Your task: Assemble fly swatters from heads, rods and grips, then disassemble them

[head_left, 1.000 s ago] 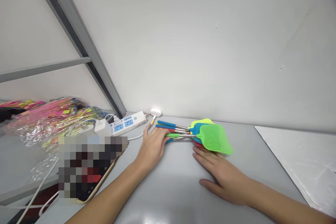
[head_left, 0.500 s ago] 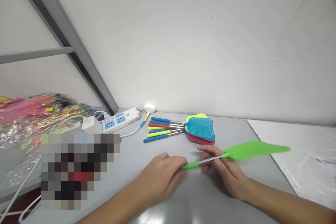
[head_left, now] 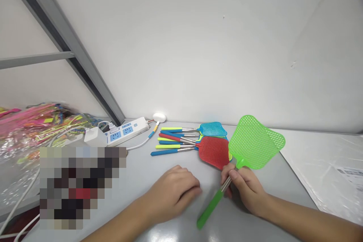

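My right hand (head_left: 246, 185) is closed around the metal shaft of a bright green fly swatter (head_left: 256, 143), close under its head. The mesh head faces me, tilted up to the right, and the green handle slants down to the left. To the left, my left hand (head_left: 176, 193) rests low over the table, its fingers curled together and holding nothing. Beyond both hands lies a stack of fly swatters with handles pointing left. A red fly swatter (head_left: 214, 152) is on top at the front, and a blue fly swatter (head_left: 212, 129) shows behind.
At the left, a white power strip (head_left: 127, 131) with plugs and cables sits by the wall. Clear bags of colourful items (head_left: 42, 124) fill the far left, beside a blurred patch. On the right lies a white plastic package (head_left: 320, 166). A grey frame post (head_left: 85, 72) stands at the back left.
My left hand has let go of the green handle. The green fly swatter has swung, its handle now down and its mesh facing me. In the stack, the red fly swatter now shows on top.
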The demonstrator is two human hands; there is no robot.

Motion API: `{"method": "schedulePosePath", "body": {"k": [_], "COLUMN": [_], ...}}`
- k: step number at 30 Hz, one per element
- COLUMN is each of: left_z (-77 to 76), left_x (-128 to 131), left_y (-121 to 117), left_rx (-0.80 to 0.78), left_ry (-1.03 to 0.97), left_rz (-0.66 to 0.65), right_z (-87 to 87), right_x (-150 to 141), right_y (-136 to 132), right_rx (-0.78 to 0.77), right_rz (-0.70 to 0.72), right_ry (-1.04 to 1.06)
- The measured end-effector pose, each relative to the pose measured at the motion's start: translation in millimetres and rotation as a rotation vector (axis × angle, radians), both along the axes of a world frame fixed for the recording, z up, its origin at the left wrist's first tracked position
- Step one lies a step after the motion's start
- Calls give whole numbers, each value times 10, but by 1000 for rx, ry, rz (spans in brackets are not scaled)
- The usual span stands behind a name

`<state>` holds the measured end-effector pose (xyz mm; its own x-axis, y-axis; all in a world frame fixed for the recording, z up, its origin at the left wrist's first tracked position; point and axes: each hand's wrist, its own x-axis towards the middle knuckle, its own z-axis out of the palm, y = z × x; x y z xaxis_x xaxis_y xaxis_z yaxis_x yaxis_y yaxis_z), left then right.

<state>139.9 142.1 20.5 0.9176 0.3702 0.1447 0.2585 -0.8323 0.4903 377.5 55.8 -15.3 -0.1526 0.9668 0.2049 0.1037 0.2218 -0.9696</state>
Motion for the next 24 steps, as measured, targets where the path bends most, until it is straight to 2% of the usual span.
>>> {"method": "schedulePosePath", "body": {"k": [3,6,9,12,15,17,24], "left_z": [-35,-50,-30,11,33,28,-32], "left_x": [-41,-49,23,186,383,492,659], "left_y": [95,224,447,747,1003,1094,1090], "left_rx": [74,217,393,494,499,489,515], "left_ry": [-94,-106,5,142,246,288,286], "left_rz": [102,226,318,304,264,256,337], "right_z": [-3,4,20,26,11,-3,27], "right_x": [-6,-15,-24,-30,-31,-29,-17], "right_y": [20,38,59,72,64,53,55], "right_rx": [-44,-89,-111,-126,-115,-95,-72], "right_rz": [31,37,21,12,13,19,57], "right_ry": [-6,-26,-23,-23,-30,-35,-61]}}
